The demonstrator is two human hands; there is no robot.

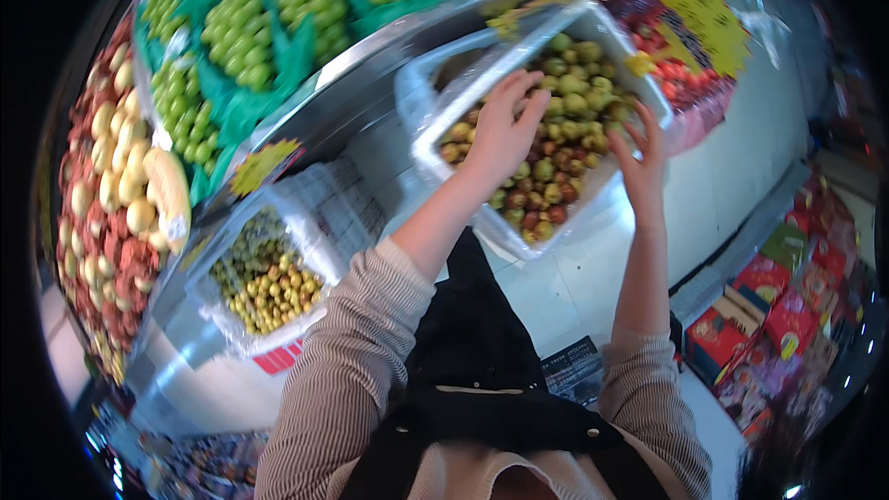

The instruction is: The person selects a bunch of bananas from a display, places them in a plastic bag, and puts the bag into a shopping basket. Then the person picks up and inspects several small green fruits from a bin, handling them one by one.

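A white foam box (435, 151) lined with clear plastic holds many small round green and reddish-brown fruits (573, 101), which look like jujubes. Over the left part of the fruit lies my left hand (510, 121), its fingers bent among the pieces near the box's far left wall; whether a fruit is in them is hidden. At the right side of the box, my right hand (642, 153) has its fingers spread and touches or hovers just above the fruits by the wall. No fruit shows in its grasp.
Green grapes (243, 38) on green wrapping lie beyond a metal ledge. A second foam box (326, 260) of small fruits stands lower left. Red fruits (677, 80) in pink plastic adjoin the box, under a yellow sign (708, 21). Red gift boxes (719, 340) sit at right.
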